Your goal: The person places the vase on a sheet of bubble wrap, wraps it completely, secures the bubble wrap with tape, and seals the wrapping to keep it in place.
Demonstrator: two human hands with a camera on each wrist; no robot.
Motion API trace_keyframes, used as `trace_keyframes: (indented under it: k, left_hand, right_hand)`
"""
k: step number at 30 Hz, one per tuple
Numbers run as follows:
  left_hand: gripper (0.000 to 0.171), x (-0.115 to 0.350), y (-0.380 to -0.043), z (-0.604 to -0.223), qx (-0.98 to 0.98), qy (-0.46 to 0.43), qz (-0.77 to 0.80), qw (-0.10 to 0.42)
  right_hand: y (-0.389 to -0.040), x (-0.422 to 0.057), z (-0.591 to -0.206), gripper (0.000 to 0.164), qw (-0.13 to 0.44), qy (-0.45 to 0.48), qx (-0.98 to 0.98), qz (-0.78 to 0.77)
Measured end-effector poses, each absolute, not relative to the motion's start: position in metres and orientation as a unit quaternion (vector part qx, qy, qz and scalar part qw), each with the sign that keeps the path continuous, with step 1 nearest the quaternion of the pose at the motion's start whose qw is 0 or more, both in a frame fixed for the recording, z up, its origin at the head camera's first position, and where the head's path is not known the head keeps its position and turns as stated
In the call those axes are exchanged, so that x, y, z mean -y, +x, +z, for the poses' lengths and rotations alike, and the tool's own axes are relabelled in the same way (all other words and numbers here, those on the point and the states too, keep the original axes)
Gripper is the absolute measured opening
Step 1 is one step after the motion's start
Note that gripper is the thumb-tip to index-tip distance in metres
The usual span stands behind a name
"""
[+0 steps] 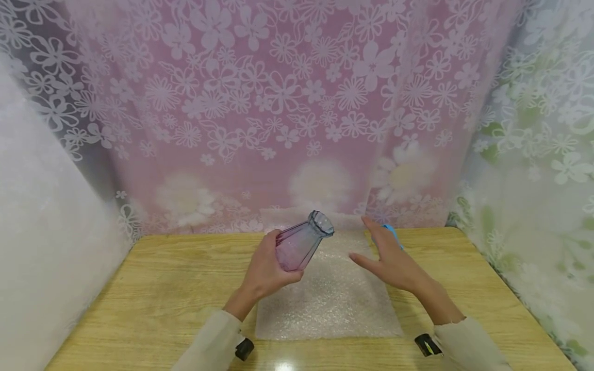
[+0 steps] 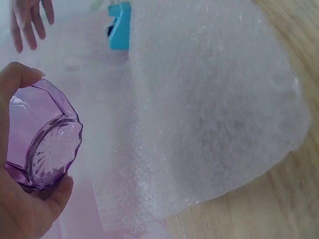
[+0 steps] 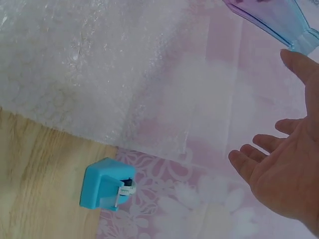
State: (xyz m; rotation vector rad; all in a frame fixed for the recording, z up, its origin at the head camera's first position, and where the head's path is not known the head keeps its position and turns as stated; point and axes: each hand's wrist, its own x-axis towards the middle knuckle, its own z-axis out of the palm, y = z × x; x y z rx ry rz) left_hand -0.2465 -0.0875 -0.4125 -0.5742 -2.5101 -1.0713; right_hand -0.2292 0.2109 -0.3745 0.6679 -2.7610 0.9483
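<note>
My left hand (image 1: 266,270) grips a faceted glass vase (image 1: 299,245), purple at the base and bluish at its flared mouth. The vase is tilted, mouth toward the upper right, held above a sheet of bubble wrap (image 1: 325,299). In the left wrist view the thumb and fingers curl round the vase (image 2: 52,134), whose ribbed base faces that camera. To the right of the vase, my right hand (image 1: 394,263) is held up with thumb and fingers spread, touching nothing. In the right wrist view its thumb points toward the vase's neck (image 3: 294,40).
A blue tape dispenser (image 3: 107,184) stands by the right edge of the bubble wrap, partly behind the right hand in the head view. The wooden table (image 1: 176,288) ends at a pink floral curtain (image 1: 278,103). Pale sheets hang on both sides.
</note>
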Motion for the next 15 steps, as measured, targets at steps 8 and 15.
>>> trace_keyframes:
  k: [8,15]
  left_hand:
    - [0.092,0.077,-0.244,-0.418,0.906,-0.222,-0.327,0.151]
    - [0.093,0.073,-0.24,-0.422,0.916,-0.237,-0.275,0.169]
  right_hand:
    - [-0.213,-0.209,-0.364,0.103,0.107,0.229,0.928,0.274]
    - [-0.197,-0.197,-0.352,0.108,0.154,0.273,0.93,0.192]
